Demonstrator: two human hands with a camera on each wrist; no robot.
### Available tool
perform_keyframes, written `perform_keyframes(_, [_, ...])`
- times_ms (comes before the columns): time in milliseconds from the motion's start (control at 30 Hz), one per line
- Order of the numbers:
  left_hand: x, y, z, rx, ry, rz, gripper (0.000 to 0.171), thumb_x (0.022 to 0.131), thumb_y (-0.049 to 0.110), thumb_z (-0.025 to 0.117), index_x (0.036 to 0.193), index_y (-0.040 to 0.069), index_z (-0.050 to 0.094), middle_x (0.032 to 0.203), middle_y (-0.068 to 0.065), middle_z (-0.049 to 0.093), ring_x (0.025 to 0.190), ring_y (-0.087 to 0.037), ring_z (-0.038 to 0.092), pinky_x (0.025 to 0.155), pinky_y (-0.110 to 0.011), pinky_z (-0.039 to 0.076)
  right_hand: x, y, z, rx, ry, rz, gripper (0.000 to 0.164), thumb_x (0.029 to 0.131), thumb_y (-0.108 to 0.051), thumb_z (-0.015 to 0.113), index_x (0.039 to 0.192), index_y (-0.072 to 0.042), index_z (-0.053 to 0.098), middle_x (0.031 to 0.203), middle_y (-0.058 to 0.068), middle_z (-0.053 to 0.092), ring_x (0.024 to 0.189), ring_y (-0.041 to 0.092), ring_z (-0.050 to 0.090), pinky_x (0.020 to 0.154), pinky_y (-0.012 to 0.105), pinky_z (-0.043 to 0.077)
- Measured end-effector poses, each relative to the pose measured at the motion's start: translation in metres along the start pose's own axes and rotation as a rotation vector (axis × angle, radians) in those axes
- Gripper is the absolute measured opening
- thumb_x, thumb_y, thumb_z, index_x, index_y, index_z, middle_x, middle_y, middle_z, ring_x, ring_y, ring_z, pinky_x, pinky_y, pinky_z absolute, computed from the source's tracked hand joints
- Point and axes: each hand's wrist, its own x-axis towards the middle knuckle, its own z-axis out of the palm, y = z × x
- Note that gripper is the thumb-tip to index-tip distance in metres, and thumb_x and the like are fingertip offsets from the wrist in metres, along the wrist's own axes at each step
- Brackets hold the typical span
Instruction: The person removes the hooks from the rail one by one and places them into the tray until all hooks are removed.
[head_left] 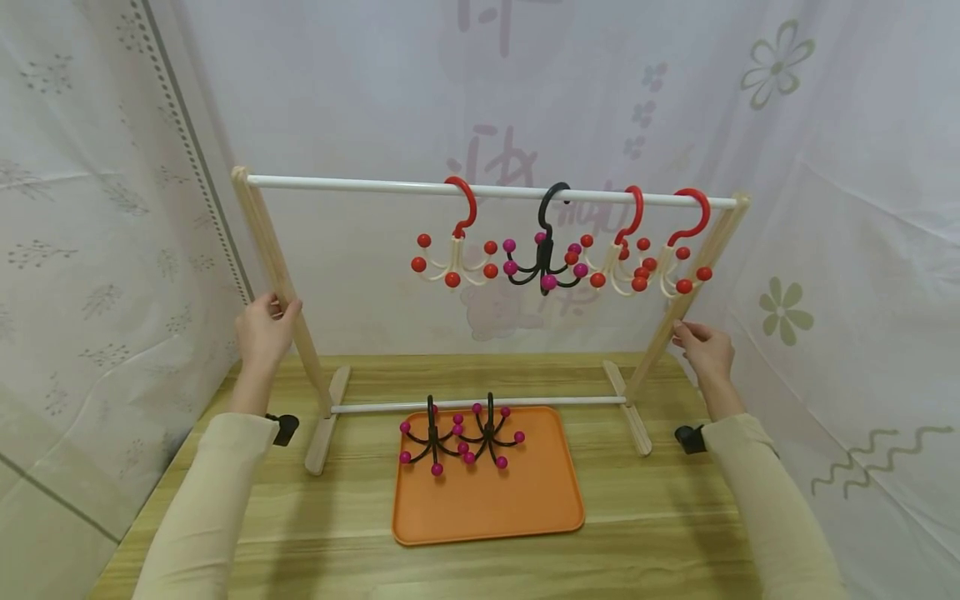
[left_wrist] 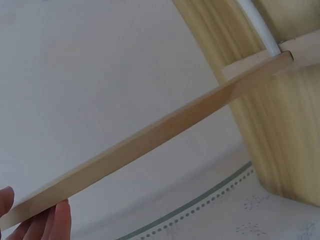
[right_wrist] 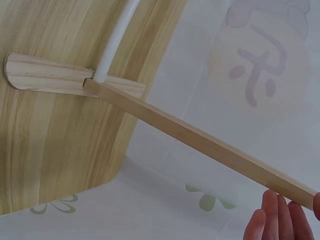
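Observation:
A small wooden clothes rack stands on the table with a white top rod [head_left: 352, 184]. My left hand [head_left: 266, 329] grips the rack's left post [left_wrist: 150, 132] at mid-height, thumb on one side and fingers on the other. On the far side, my right hand [head_left: 707, 348] pinches the right post [right_wrist: 200, 141] between thumb and fingertips. Three hangers with red hooks and cream arms hang from the rod, one near the middle [head_left: 471, 204] and two at the right. Between them hangs a black hanger [head_left: 545, 250] with magenta balls.
An orange tray [head_left: 495, 508] lies in front of the rack's white lower rod [head_left: 555, 402]. Two black hangers with magenta balls, one left [head_left: 432, 433] and one right [head_left: 490, 431], rest at its back. Patterned curtains [head_left: 862, 292] surround the wooden table [head_left: 337, 533].

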Motion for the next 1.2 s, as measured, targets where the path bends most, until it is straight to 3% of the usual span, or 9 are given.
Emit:
perform_keyframes(100, [0.002,-0.003,0.0,0.027,-0.014,0.017,0.032,0.092,0.025,0.045,0.088,-0.007,0.051,0.103,-0.03,0.055,0.097,-0.042,0.053,0.078,-0.049,0.043,-0.051,-0.054,0.01,-0.05,-0.021,-0.019,0.041,0.08,-0.035,0.064,0.108,-0.004,0.063,0.091,0.009,0.066,0.076,0.015,0.063,0.059,0.029,0.046])
perform_keyframes(233, [0.004,-0.005,-0.001,0.049,-0.04,0.022,0.032,0.093,0.024,0.044,0.086,-0.007,0.051,0.101,-0.032,0.055,0.095,-0.043,0.053,0.074,-0.05,0.044,-0.094,-0.096,0.024,-0.213,0.002,-0.015,0.054,0.083,-0.041,0.057,0.114,0.004,0.056,0.098,0.014,0.063,0.077,0.012,0.063,0.061,0.024,0.046])
perform_keyframes(433, [0.006,-0.008,-0.001,0.069,-0.033,0.04,0.03,0.093,0.021,0.044,0.083,-0.006,0.052,0.1,-0.032,0.056,0.093,-0.043,0.054,0.067,-0.047,0.046,-0.113,-0.099,0.033,-0.278,0.015,-0.012,0.048,0.087,-0.033,0.054,0.11,0.009,0.056,0.088,0.013,0.066,0.061,-0.004,0.055,0.056,0.016,0.042])
perform_keyframes(567, [0.006,-0.009,-0.001,0.092,-0.025,0.066,0.028,0.092,0.019,0.045,0.082,-0.006,0.052,0.098,-0.032,0.056,0.091,-0.044,0.054,0.065,-0.046,0.045,-0.12,-0.096,0.041,-0.287,0.021,-0.039,0.041,0.086,-0.026,0.056,0.105,0.01,0.059,0.079,0.009,0.067,0.057,-0.005,0.053,0.054,0.014,0.042])
perform_keyframes(700, [0.006,-0.009,0.0,0.109,-0.031,0.077,0.028,0.093,0.019,0.045,0.083,-0.007,0.053,0.098,-0.032,0.056,0.092,-0.044,0.053,0.066,-0.047,0.045,-0.113,-0.089,0.05,-0.21,-0.073,-0.016,0.047,0.086,-0.028,0.057,0.112,0.011,0.054,0.095,0.017,0.064,0.074,0.01,0.062,0.067,0.025,0.048])
perform_keyframes(900, [0.005,-0.008,-0.001,0.115,-0.039,0.086,0.028,0.093,0.019,0.045,0.084,-0.007,0.054,0.097,-0.032,0.057,0.09,-0.044,0.054,0.068,-0.048,0.045,-0.034,-0.002,0.062,0.028,-0.273,-0.084,0.043,0.08,-0.039,0.062,0.115,-0.013,0.059,0.102,0.003,0.063,0.084,0.012,0.062,0.064,0.023,0.049])
perform_keyframes(967, [0.005,-0.008,-0.001,0.121,-0.036,0.087,0.028,0.093,0.019,0.045,0.085,-0.006,0.054,0.097,-0.031,0.057,0.09,-0.043,0.054,0.068,-0.048,0.045,-0.046,-0.021,0.068,0.032,-0.34,-0.105,0.044,0.083,-0.037,0.059,0.117,-0.011,0.057,0.106,0.006,0.061,0.089,0.015,0.061,0.07,0.025,0.049])
perform_keyframes(1133, [0.004,-0.008,-0.001,0.125,-0.03,0.099,0.026,0.092,0.018,0.045,0.084,-0.006,0.054,0.094,-0.031,0.058,0.087,-0.042,0.055,0.067,-0.047,0.045,-0.135,-0.144,0.086,-0.112,-0.436,-0.144,0.051,0.09,-0.028,0.05,0.122,0.011,0.044,0.116,0.026,0.05,0.099,0.029,0.056,0.081,0.038,0.044])
perform_keyframes(1200, [0.004,-0.008,-0.001,0.125,-0.031,0.102,0.026,0.092,0.018,0.045,0.083,-0.005,0.053,0.094,-0.031,0.058,0.087,-0.043,0.055,0.067,-0.047,0.044,-0.153,-0.171,0.092,-0.149,-0.448,-0.159,0.053,0.09,-0.029,0.051,0.123,0.011,0.043,0.116,0.027,0.05,0.099,0.03,0.056,0.081,0.035,0.044])
